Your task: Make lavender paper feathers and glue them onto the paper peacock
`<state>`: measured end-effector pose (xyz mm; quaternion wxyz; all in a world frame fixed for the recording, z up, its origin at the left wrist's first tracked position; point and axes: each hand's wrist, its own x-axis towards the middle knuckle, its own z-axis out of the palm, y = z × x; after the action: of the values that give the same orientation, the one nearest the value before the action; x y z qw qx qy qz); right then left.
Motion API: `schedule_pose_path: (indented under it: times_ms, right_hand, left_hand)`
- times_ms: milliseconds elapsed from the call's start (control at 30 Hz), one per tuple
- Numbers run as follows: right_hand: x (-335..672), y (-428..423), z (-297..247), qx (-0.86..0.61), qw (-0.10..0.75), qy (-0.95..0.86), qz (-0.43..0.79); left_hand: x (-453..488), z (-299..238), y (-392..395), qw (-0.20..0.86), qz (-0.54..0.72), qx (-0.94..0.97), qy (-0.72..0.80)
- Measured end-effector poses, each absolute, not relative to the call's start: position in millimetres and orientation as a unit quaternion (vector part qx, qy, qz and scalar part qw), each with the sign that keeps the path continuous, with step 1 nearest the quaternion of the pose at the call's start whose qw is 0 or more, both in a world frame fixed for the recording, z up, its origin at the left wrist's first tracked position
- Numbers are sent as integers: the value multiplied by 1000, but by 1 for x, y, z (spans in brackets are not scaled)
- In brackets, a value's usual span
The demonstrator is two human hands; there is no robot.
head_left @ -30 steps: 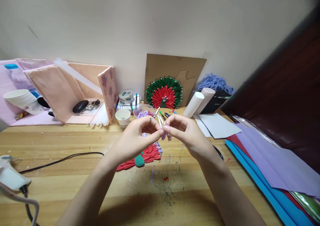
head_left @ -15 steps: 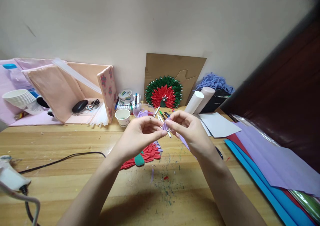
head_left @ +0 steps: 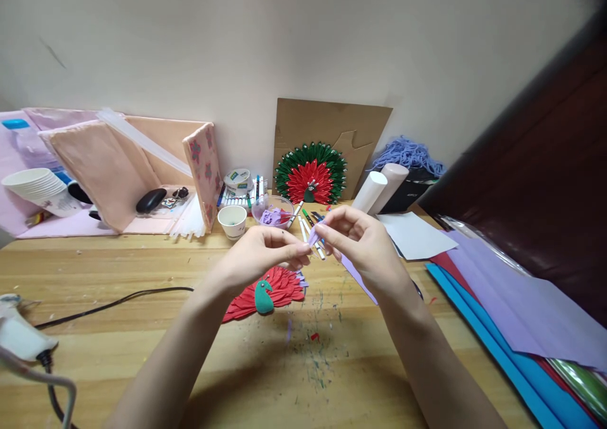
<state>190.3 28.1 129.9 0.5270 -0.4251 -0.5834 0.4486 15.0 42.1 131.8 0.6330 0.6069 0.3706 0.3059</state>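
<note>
Between my two hands, above the middle of the table, is a small folded strip of purple felt-like sheet [head_left: 315,234]. My left hand [head_left: 270,252] pinches its lower left end between thumb and fingers. The other end is pinched by the thumb and forefinger of my right hand [head_left: 355,236]. Below my left hand lies a red fan-shaped craft bird [head_left: 284,290] with a green body [head_left: 263,297], partly covered by my left forearm. A longer purple strip [head_left: 359,278] lies under my right hand, partly hidden.
Behind my hands are a clear bowl of purple scraps [head_left: 274,211], a paper cup [head_left: 232,222] and several markers [head_left: 304,228]. A cardboard sheet [head_left: 327,119] with a green-and-red peacock leans on the wall. Coloured sheets [head_left: 516,296] lie right; a glue gun [head_left: 23,328] lies left.
My left hand has moved slightly left and down, its fingers now closer together. The purple strip is more slanted, and more of the red craft bird shows.
</note>
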Motion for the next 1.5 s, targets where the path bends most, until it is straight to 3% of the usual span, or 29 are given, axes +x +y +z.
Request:
schedule_pose_path:
  times_ms: [433,933,1333,1500]
  right_hand:
    - [192,28,134,-431,522,-592,438]
    - [198,28,131,-447,461,-673,368]
    - [204,32,130,-411,452,-703,365]
    - [211,29,80,-442,453,-634,443]
  left_hand:
    - [16,128,44,625,337,588,387]
    - [21,130,35,373,397,734,406]
    - [12,133,41,412,348,732,416]
    - [10,126,46,380,303,769,415]
